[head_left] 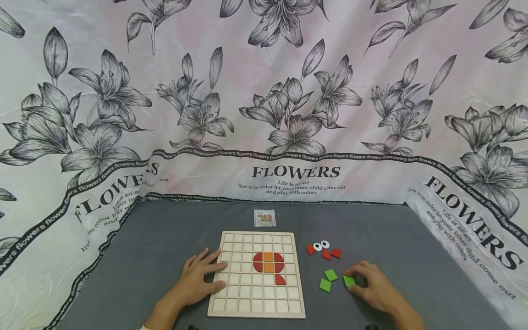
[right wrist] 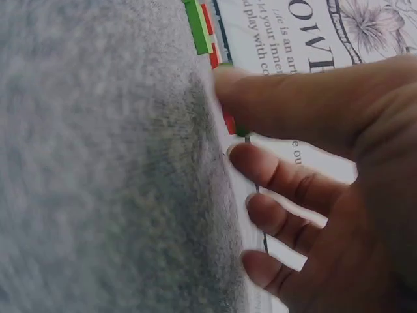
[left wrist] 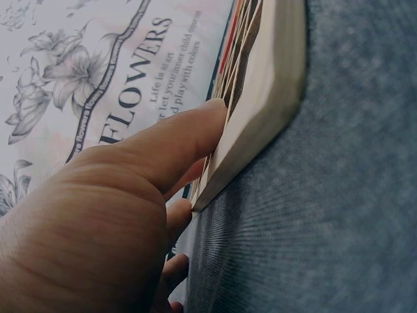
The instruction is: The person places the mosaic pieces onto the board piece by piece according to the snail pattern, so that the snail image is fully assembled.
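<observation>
A wooden grid board (head_left: pixel 255 311) lies on the grey cloth, with orange squares (head_left: pixel 268 262) and red quarter-circle pieces (head_left: pixel 280 279) in some of its cells. My left hand (head_left: pixel 198 280) rests at the board's left edge, fingers spread; in the left wrist view the thumb (left wrist: pixel 195 127) touches the frame's side. To the board's right, my right hand (head_left: pixel 373 284) pinches a green square tile (head_left: pixel 348 281) between thumb and forefinger, down at the cloth. In the right wrist view the thumb covers most of that tile.
Two more green squares (head_left: pixel 325 285) lie between board and right hand. Behind them are several loose red pieces (head_left: pixel 336 253) and two white rings with black centres (head_left: pixel 317 247). A small picture card (head_left: pixel 265 218) lies beyond the board. Flower-printed cloth (head_left: pixel 297 178) encloses the table.
</observation>
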`<state>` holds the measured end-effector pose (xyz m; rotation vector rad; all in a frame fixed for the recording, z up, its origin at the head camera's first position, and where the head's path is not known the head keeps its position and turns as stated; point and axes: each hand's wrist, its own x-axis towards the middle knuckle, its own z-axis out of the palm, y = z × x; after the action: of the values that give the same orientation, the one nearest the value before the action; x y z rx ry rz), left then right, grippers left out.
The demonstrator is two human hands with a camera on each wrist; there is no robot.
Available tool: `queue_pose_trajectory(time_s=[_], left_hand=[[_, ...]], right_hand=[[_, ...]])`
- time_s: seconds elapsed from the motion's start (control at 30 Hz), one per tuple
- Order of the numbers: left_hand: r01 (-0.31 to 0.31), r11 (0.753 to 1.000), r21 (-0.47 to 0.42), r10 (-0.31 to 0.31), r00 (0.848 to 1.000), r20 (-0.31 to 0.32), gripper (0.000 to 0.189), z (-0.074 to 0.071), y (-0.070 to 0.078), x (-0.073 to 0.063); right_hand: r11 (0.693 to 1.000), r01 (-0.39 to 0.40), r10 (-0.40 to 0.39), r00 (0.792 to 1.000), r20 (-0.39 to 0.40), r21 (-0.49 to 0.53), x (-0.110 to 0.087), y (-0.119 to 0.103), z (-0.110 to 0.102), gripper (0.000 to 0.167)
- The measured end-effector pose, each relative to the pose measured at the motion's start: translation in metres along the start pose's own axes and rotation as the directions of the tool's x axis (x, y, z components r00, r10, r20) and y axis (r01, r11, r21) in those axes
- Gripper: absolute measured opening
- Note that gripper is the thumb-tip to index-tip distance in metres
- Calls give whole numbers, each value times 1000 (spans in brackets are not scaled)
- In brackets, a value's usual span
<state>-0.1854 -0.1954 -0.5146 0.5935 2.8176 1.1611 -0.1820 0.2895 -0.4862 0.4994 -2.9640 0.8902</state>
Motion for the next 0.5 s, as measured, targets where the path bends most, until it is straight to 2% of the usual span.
queue_pose_trajectory(time_s=[0.07, 0.23, 0.4, 0.5], left_hand=[[0, 1000, 4, 0, 1000, 4, 54, 0, 0, 0], [5, 1000, -2, -5, 1000, 11, 54, 0, 3, 0], [9, 1000, 1, -9, 1000, 8, 54, -1, 3, 0], [13, 1000, 1, -13, 1000, 11, 54, -1, 3, 0]], right_hand=[[1000, 7, -7, 999, -34, 2, 0, -3, 0, 27], [996, 90, -86, 987, -138, 25, -2, -15, -3, 26], [968, 248, -235, 947, -218, 37, 0, -34, -9, 28], [940, 338, -316, 914, -255, 47, 3, -51, -12, 32]])
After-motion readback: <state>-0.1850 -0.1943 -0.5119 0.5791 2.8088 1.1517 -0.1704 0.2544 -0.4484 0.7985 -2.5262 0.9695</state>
